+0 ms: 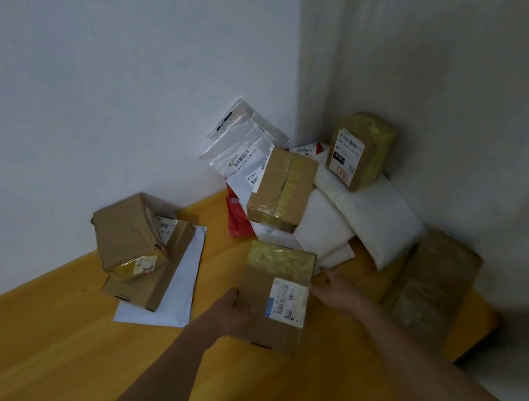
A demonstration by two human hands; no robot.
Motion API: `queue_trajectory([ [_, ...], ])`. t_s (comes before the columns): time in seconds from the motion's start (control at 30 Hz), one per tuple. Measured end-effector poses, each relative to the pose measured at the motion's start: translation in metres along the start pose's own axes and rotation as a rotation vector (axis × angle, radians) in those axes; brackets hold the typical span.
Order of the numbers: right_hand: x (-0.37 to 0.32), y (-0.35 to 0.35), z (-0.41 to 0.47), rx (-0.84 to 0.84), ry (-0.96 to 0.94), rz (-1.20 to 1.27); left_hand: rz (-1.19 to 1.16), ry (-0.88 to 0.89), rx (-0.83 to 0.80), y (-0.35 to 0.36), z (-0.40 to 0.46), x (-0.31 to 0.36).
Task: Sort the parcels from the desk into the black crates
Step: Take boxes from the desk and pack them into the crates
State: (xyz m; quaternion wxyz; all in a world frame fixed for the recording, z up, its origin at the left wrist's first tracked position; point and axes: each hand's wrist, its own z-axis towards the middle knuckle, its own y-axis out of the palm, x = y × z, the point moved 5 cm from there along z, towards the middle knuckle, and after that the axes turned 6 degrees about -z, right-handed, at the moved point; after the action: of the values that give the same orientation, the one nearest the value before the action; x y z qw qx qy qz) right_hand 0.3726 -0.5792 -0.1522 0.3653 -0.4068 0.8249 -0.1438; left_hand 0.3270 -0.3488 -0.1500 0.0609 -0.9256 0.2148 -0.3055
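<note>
Fingers of the left hand (234, 313) curl around the near-left edge of the held parcel (273, 297); fingers of the right hand (337, 290) press against its right edge, thumb on top. Both hands clamp the same cardboard box, which sits between them just above the bench (24, 353); whether its underside touches the surface cannot be told.

Handling assessment of the held parcel:
- Rigid cardboard with flat faces; it should keep its shape under side pressure.
- Yellowish tape covers the far end and is likely slicker than bare board. Keep the fingers on the cardboard, not on the tape or the white label.
- Weight is unknown. A two-handed grip on opposite edges suits a moderate load.

Remaining stock beyond the fingers:
- A taped box (280, 190) lies on white padded mailers (368, 213), which are soft and will sag.
- An upright box (359, 151) stands in the corner.
- Clear poly bags (244, 141) lean on the wall; thin and slippery.

Left of the fingers, a dented box (127, 234) rests on a flat carton (145, 289). No black crates are in view.
</note>
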Motion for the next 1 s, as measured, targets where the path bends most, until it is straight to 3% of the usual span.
queue_trajectory([
  [0.13,-0.006,0.025,-0.007,-0.088,0.016,0.161,-0.234,-0.114,-0.034,-0.005,-0.009,-0.008],
  [0.23,-0.017,0.03,-0.014,-0.113,0.002,0.192,-0.276,-0.124,-0.03,-0.022,-0.02,-0.01],
  [0.5,-0.105,0.005,-0.059,-0.045,-0.189,0.271,-0.441,0.018,0.11,-0.087,-0.068,0.018],
  [0.77,-0.207,-0.04,-0.122,0.043,-0.402,0.42,-0.553,0.274,0.139,-0.169,-0.148,0.063],
  [1.0,-0.281,-0.075,-0.176,0.197,-0.555,0.347,-0.742,0.443,0.086,-0.219,-0.213,0.093],
])
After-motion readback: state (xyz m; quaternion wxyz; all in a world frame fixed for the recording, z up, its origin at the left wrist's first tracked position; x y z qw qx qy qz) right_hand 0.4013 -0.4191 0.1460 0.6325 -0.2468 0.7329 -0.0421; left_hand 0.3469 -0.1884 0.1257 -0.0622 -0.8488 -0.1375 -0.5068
